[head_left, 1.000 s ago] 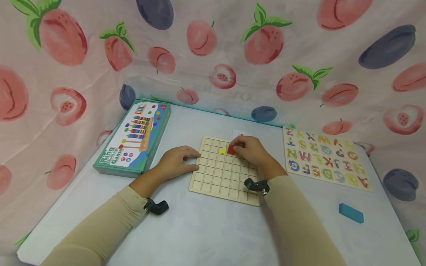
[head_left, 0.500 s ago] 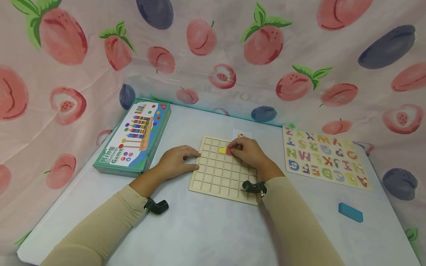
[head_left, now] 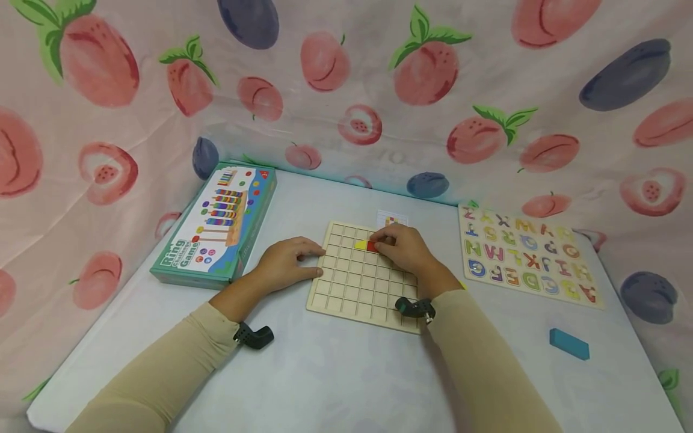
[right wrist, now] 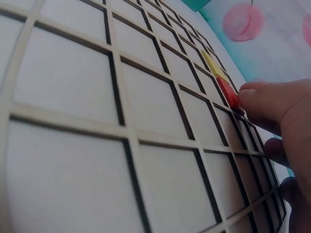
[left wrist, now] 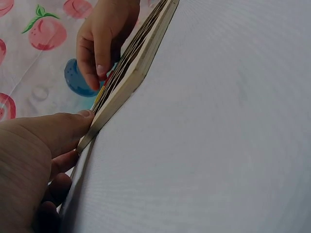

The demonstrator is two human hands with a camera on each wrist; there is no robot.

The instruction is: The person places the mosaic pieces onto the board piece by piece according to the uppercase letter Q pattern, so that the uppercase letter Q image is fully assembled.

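Note:
A pale wooden grid board lies flat on the white table. Near its far edge, a yellow tile and a red tile sit side by side. My right hand holds the red tile between thumb and fingers, low against the grid; in the right wrist view the thumb touches the end of the red tile, beside the yellow tile. Against the board's left edge rest the thumb and index finger of my left hand; the left wrist view shows the thumb on that edge.
A small printed card lies behind the board, partly covered by my right hand. The Ring Challenge Game box is at left, an alphabet board and a blue block at right. Something yellow peeks out behind my right sleeve.
The red tile has come down flat onto the grid next to the yellow tile, with my right hand moving slightly left. My left hand has stayed at the board's edge.

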